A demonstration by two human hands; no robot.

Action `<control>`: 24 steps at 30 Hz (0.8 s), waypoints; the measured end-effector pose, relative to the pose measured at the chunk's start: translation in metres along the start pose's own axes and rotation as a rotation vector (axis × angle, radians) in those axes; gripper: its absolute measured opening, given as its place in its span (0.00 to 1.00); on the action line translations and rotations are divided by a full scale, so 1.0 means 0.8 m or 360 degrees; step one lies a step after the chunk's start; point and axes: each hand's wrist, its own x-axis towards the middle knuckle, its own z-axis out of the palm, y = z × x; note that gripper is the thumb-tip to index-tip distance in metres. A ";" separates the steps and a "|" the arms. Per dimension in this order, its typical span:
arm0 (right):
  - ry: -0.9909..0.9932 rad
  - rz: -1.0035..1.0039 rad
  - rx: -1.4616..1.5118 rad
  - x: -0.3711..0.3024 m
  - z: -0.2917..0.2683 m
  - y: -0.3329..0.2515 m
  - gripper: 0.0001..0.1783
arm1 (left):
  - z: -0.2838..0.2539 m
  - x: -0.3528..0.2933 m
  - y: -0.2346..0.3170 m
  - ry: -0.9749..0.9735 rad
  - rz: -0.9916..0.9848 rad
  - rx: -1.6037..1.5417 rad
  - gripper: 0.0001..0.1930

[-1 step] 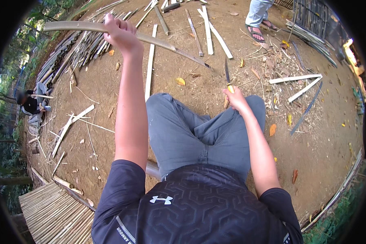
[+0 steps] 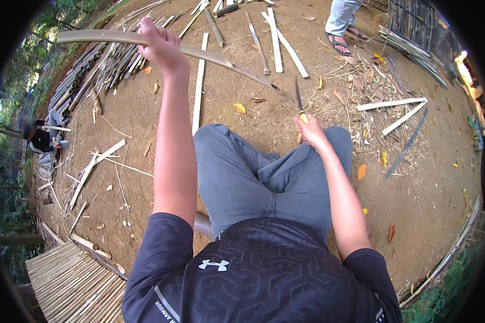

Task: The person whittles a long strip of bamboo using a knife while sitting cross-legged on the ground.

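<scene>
Raised at the far left, my left hand (image 2: 160, 47) is closed round a long split bamboo strip (image 2: 213, 57). The strip slants down to the right, its dark pointed end just above the ground ahead of my knees. Over my right thigh, my right hand (image 2: 311, 131) grips the yellow handle of a knife (image 2: 299, 99). The narrow dark blade points away from me, a little to the right of the strip's end, and the two are apart. My legs are bent in grey trousers (image 2: 242, 172).
Pale split strips (image 2: 275, 46) lie ahead; a bamboo pile (image 2: 99, 62) is at far left. A V-shaped strip (image 2: 392, 103) and shavings lie right. A slatted bamboo platform (image 2: 73, 280) stands near left. One person (image 2: 42, 137) sits at left; another's sandalled foot (image 2: 338, 44) is at far right.
The knife's tip has tilted slightly to the left with my right hand. My left hand and the bamboo strip have barely moved.
</scene>
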 end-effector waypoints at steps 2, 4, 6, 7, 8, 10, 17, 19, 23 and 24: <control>-0.0084 0.0062 0.0136 0.007 0.008 0.004 0.15 | -0.001 -0.002 -0.010 -0.0030 0.0144 0.0106 0.22; -0.0172 0.0141 0.0182 0.006 0.023 0.002 0.14 | -0.020 0.003 -0.023 -0.0237 0.0211 0.0128 0.26; -0.0229 0.0182 0.0165 0.006 0.030 -0.002 0.14 | -0.015 0.004 -0.022 -0.0234 0.0185 0.0055 0.29; -0.0260 0.0201 0.0152 0.005 0.033 -0.003 0.13 | -0.014 0.004 -0.021 -0.0227 0.0173 0.0019 0.32; -0.0282 0.0221 0.0159 0.007 0.040 -0.006 0.13 | -0.025 0.017 -0.031 -0.0115 0.0162 0.0356 0.35; -0.0307 0.0251 0.0164 0.014 0.042 -0.001 0.13 | -0.026 0.026 -0.036 -0.0120 0.0160 0.0393 0.29; -0.0251 0.0247 0.0541 0.024 0.036 0.039 0.12 | 0.009 0.021 -0.025 -0.0248 0.0183 -0.0210 0.17; -0.0202 0.0340 0.0681 0.028 0.031 0.055 0.12 | -0.007 0.021 -0.035 -0.0261 0.0171 -0.0147 0.18; -0.0269 0.0416 0.0928 0.031 0.036 0.075 0.13 | -0.052 0.009 -0.052 -0.0178 -0.0217 -0.0259 0.19; -0.0301 0.0419 0.0954 0.033 0.036 0.072 0.13 | -0.053 0.002 -0.051 -0.0184 -0.0274 -0.0298 0.19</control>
